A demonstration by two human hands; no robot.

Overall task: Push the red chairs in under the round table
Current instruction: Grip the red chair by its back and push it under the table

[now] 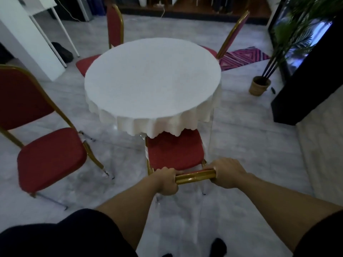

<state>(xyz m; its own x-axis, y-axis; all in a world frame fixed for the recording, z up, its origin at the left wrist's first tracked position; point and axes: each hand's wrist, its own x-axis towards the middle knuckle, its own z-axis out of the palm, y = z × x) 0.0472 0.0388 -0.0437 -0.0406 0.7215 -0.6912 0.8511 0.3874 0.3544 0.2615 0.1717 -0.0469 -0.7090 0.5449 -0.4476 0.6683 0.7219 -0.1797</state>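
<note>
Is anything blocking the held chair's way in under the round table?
Nothing visible. Both hands, left hand and right hand, grip the near chair by its gold top rail; its seat front already sits beneath the tablecloth hem.

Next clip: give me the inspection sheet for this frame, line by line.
Surface: round table, white cloth, nothing on it.
Job's things: near chair seat partly under the cloth; left chair out; two far chairs partly in.
Clutter: nothing seen.
Grippers: left hand and right hand grip the near chair's gold top rail.
Cables: cord on far floor.
Surroundings: potted plant, patterned rug, marble floor.
</note>
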